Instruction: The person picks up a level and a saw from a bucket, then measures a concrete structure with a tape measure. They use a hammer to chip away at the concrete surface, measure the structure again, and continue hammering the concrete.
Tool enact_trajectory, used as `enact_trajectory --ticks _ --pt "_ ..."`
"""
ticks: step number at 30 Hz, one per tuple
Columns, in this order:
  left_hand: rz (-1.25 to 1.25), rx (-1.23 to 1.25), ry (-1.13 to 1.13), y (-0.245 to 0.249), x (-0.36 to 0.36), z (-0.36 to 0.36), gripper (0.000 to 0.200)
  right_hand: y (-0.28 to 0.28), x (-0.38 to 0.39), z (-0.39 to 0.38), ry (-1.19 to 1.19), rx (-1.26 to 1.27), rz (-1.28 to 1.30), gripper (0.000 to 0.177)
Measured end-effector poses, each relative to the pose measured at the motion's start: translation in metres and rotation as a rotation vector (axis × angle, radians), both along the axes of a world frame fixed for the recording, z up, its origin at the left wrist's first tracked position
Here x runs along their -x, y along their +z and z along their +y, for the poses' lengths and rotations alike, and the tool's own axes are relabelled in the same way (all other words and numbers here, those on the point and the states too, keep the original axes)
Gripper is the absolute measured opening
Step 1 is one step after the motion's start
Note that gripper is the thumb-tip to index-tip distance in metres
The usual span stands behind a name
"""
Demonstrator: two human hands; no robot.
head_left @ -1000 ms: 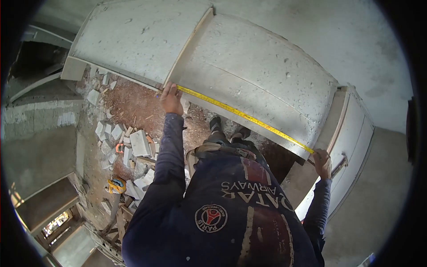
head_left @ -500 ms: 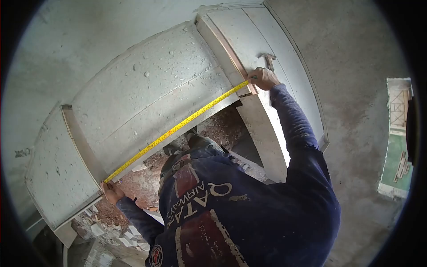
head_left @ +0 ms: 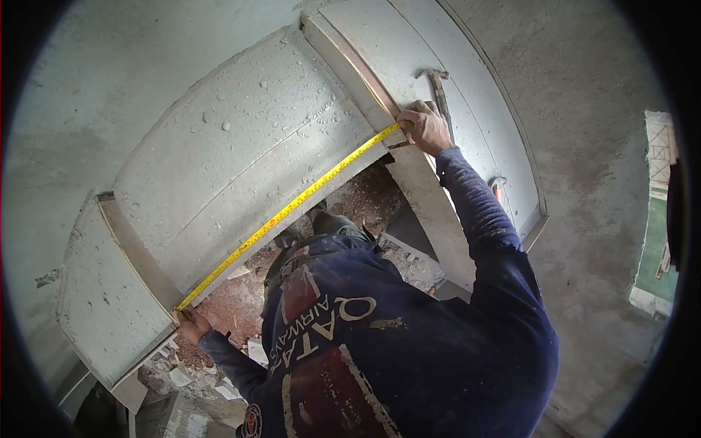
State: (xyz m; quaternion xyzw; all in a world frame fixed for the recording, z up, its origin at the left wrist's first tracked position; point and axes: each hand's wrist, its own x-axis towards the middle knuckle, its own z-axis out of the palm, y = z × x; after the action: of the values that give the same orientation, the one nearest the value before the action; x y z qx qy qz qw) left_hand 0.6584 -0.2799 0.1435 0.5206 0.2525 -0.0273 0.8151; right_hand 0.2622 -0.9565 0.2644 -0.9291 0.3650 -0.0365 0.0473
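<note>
A yellow tape measure (head_left: 286, 212) is stretched across the front edge of a dusty, pale recessed panel (head_left: 241, 139). At its lower left end, my left hand (head_left: 191, 323) pinches the tape by the raised left slab (head_left: 109, 292). My right hand (head_left: 426, 128) is closed at the upper right end, beside the wood-edged raised slab (head_left: 409, 44); what lies inside its fingers is partly hidden. Just beyond that hand lies a hammer (head_left: 440, 95) on the right slab.
Another tool with a metal head (head_left: 497, 182) lies on the right slab near my forearm. Rubble and broken pieces (head_left: 179, 376) cover the ground below left. A rough grey wall (head_left: 584, 219) with an opening (head_left: 657, 212) stands at right.
The view has shifted slightly. My right hand has turned at the tape's end, with its fingers now over the slab's edge. The second tool has come into sight past my right forearm.
</note>
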Motion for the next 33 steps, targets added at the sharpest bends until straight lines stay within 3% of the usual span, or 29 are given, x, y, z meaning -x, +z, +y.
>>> enact_trajectory --ticks 19,25,27,33 --pt "-0.043 0.014 -0.047 -0.005 0.001 0.003 0.031 0.01 -0.002 -0.014 0.058 -0.156 0.045 0.015" --pt "-0.031 0.084 -0.042 0.001 0.0 -0.001 0.024 0.02 -0.017 -0.007 -0.033 -0.153 0.169 0.015" --pt "0.062 0.078 0.083 0.01 0.001 -0.009 0.025 0.019 -0.019 -0.005 -0.055 -0.128 0.168 0.015" --pt "0.027 0.047 0.023 -0.006 -0.001 0.007 0.03 0.029 -0.028 0.002 -0.122 -0.135 0.225 0.015"
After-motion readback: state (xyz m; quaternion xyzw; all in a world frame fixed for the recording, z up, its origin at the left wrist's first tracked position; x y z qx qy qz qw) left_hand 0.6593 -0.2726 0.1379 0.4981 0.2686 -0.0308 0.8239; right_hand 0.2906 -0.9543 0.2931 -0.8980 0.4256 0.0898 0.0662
